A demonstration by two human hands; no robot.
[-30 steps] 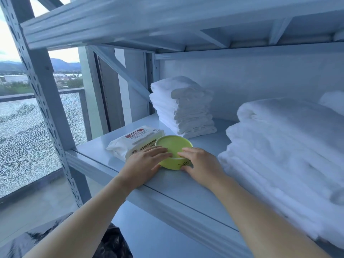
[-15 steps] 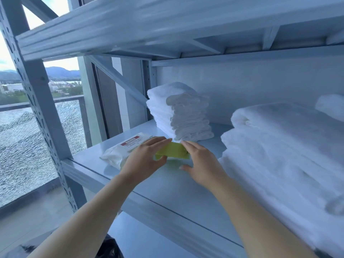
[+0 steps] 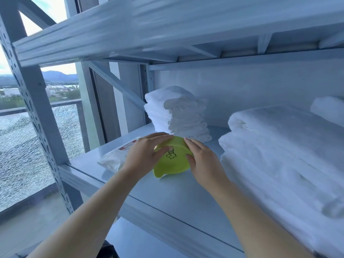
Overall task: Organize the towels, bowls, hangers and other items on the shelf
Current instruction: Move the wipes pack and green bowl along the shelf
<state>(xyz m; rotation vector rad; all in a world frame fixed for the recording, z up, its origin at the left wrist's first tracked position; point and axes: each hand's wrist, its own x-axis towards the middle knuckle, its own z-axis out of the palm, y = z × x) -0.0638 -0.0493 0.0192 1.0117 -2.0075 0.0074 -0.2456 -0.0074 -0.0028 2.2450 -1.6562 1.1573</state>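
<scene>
Head view: shelving of pale grey metal filled the frame, and the middle shelf [image 3: 167,200] carried everything in play. The only container was one lime-green bowl [image 3: 174,164], at the centre of the frame, toward the front of that shelf. It was tipped so that its outer wall faced the camera. Its inside was turned away, so whether it held anything could not be told. A small black line drawing sat on the wall, and a little tab stuck out from the edge at the lower left. Whether that lower edge touched the shelf could not be told.

Both hands were clamped on the bowl from opposite sides. The left hand [image 3: 143,155] had its fingers curled over the top and its thumb on the front. The right hand [image 3: 203,162] held the right side, thumb laid on the front wall.

One soft white wipes pack [image 3: 116,158] with a red label lay just left of the bowl, partly behind the left hand. Two piles of white towels stood on the same shelf. The small towel stack [image 3: 178,114] was just behind the bowl. The large towel stack [image 3: 283,157] filled the right side of the frame, near the right hand. One rolled towel [image 3: 328,110] lay behind it at the right edge. A crazed window pane [image 3: 18,149] showed at the left.
</scene>
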